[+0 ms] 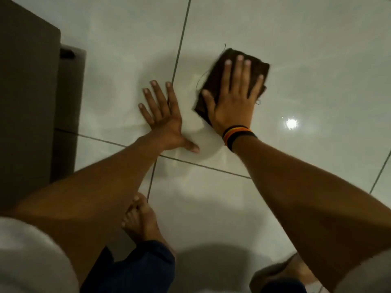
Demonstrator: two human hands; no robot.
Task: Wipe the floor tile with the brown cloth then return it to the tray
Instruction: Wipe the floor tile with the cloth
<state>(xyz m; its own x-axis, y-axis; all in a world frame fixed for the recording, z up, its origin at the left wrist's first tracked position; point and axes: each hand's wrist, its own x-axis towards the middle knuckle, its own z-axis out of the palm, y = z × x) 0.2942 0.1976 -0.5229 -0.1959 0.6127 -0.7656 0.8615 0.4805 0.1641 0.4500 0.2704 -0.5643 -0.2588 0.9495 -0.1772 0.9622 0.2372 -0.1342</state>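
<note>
A folded brown cloth (218, 81) lies flat on a glossy white floor tile (306, 70), with loose threads at its edges. My right hand (232, 96) presses down on the cloth with fingers spread; a striped band circles its wrist. My left hand (163, 115) rests flat on the floor just left of the cloth, fingers apart, lying across a grout line and holding nothing. No tray shows clearly in this view.
A tall brown piece of furniture (27, 102) stands along the left edge, with a lower grey-brown block (67, 111) beside it. My bare left foot (141, 218) is planted below my hands, and my right foot (281, 273) sits at the bottom right. A lamp reflection (291, 123) glares on the tile.
</note>
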